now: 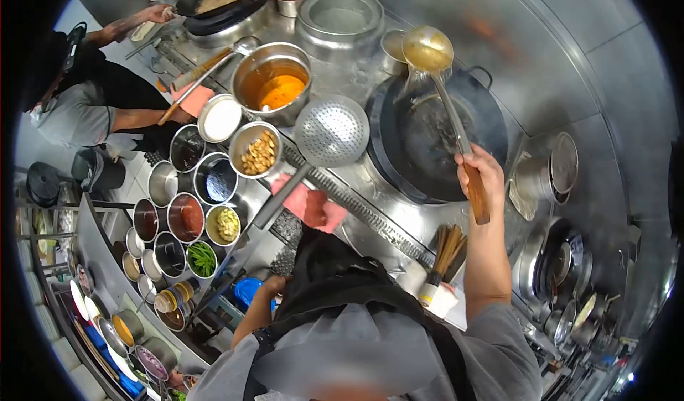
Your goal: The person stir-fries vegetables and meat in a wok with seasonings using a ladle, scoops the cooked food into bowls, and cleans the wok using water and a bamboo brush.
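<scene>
My right hand (480,170) is closed around the wooden handle of a ladle (429,50). Its bowl is raised over the far edge of a dark wok (467,116), and thin clear liquid seems to stream from it into the pan. A little liquid and a faint haze show in the wok. Down beside my apron hangs my left hand (273,287), near my hip; its fingers are mostly hidden. A perforated strainer (332,130) lies left of the wok, its handle pointing toward me over a pink cloth (308,205).
Left stand a pot of orange oil (274,80), a bowl of brown pieces (256,152) and several containers of sauces and greens (202,258). Another person (92,95) holds a wok (221,1) at the far left burner. A bamboo brush (447,253) sits at right.
</scene>
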The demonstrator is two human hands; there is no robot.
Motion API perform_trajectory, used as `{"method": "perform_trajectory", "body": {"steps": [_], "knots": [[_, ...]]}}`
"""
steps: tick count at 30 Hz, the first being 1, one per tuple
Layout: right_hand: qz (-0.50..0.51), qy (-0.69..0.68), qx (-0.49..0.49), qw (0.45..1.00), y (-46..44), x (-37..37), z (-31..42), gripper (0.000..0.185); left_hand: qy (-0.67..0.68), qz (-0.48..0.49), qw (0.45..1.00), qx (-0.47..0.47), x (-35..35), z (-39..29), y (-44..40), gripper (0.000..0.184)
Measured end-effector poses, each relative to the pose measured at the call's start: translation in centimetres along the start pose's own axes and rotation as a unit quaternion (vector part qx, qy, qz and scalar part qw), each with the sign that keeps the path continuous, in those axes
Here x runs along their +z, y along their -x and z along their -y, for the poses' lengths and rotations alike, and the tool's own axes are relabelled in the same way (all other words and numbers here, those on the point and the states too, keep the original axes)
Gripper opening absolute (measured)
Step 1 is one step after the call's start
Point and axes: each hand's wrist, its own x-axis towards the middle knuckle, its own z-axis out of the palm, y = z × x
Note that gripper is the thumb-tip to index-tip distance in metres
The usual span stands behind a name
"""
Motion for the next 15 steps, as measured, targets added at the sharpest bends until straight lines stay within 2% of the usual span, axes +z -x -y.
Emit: {"method": "perform_trajectory", "body": {"steps": [1,2,3,5,6,8,10,11,12,13,15], "knots": [[-0.018,0.029,0.010,0.999,1.2,-0.8,0.0,0.040,0.017,-0.001,1.000,-0.005,-0.1,-0.7,-0.3,0.044],[-0.022,0.032,0.008,0.999,1.9,-1.9,-0.1,0.040,0.178,-0.020,0.979,-0.101,0.0,-1.4,-0.2,0.043],[-0.032,0.086,0.019,0.996,2.2,-3.3,-0.4,0.042,0.176,-0.017,0.979,-0.098,0.1,-1.7,-0.3,0.043],[-0.053,0.182,0.027,0.981,2.4,-4.7,-0.4,0.046,0.175,-0.037,0.979,-0.101,0.0,-1.7,-0.8,0.031],[-0.052,0.186,0.025,0.981,2.0,-5.4,-0.6,0.046,0.178,-0.035,0.979,-0.097,-0.1,-2.0,-0.7,0.031],[-0.070,0.348,-0.029,0.935,0.3,-6.5,-1.2,0.045,0.210,-0.050,0.974,-0.062,-0.6,-2.1,0.1,0.033],[-0.066,0.390,-0.030,0.918,-1.7,-4.5,0.1,0.048,0.249,-0.050,0.965,-0.060,-1.0,-1.7,0.6,0.035],[-0.094,0.528,-0.069,0.841,-3.1,-3.1,0.7,0.051,0.280,-0.048,0.957,-0.060,-1.0,-1.5,0.9,0.038],[-0.122,0.650,-0.108,0.742,-4.7,-1.6,1.1,0.053,0.292,-0.053,0.953,-0.059,-0.9,-1.0,1.0,0.038],[-0.122,0.664,-0.152,0.722,-7.1,-0.5,0.9,0.056,0.310,-0.049,0.947,-0.075,-0.6,-0.3,1.0,0.038],[-0.113,0.669,-0.157,0.717,-12.2,3.0,1.4,0.057,0.348,-0.068,0.929,-0.105,-0.8,0.3,1.0,0.038]]}}
